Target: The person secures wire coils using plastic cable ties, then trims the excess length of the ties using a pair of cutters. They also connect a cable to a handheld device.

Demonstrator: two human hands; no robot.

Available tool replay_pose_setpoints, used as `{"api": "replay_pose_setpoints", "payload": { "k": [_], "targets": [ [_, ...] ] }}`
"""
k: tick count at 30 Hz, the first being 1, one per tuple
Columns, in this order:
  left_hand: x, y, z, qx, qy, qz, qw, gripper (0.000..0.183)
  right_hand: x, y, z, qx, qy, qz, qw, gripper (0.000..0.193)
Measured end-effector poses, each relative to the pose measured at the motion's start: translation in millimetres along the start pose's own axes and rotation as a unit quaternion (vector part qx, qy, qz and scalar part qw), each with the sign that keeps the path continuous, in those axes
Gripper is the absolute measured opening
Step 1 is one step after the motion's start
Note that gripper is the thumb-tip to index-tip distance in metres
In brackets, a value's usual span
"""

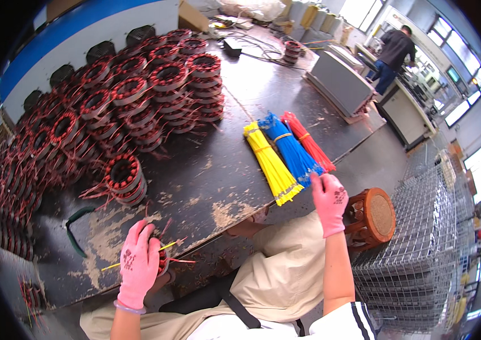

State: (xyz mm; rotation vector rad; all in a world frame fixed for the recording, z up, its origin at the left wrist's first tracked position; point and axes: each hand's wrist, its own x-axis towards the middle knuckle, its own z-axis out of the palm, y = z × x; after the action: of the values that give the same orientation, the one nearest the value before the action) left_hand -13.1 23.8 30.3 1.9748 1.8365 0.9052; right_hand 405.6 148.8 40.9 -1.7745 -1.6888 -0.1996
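Observation:
My left hand (139, 262), in a pink glove, is closed around a stator coil (163, 262) at the table's near edge. The glove hides most of that coil. A yellow wire (168, 246) crosses it, and red leads stick out to the right. My right hand (330, 198), also gloved in pink, has its fingertips pinched at the near end of the blue wire bundle (290, 145). Left of the blue bundle lies a yellow wire bundle (271, 161); a red wire bundle (308, 141) lies to its right. Each is tied with a band.
Stacked stator coils (130, 90) with red windings fill the table's left and back. A short stack (125, 178) stands nearer, beside a dark green strap (73, 226). Right of the table are a wooden stool (377, 216) and a wire cage (410, 243). A person (394, 54) works at the back right.

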Motion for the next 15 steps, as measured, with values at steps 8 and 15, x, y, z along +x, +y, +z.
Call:
{"api": "replay_pose_setpoints", "payload": {
  "k": [8, 15],
  "targets": [
    [5, -1, 8, 0.006, -0.005, 0.028, 1.000, 0.031, 22, 28, 19, -0.110, -0.113, 0.015, 0.987, 0.039],
    [-5, -6, 2, 0.033, 0.018, 0.011, 0.999, 0.032, 4, -11, -59, 0.019, -0.032, 0.088, 0.995, 0.026]
  ]
}}
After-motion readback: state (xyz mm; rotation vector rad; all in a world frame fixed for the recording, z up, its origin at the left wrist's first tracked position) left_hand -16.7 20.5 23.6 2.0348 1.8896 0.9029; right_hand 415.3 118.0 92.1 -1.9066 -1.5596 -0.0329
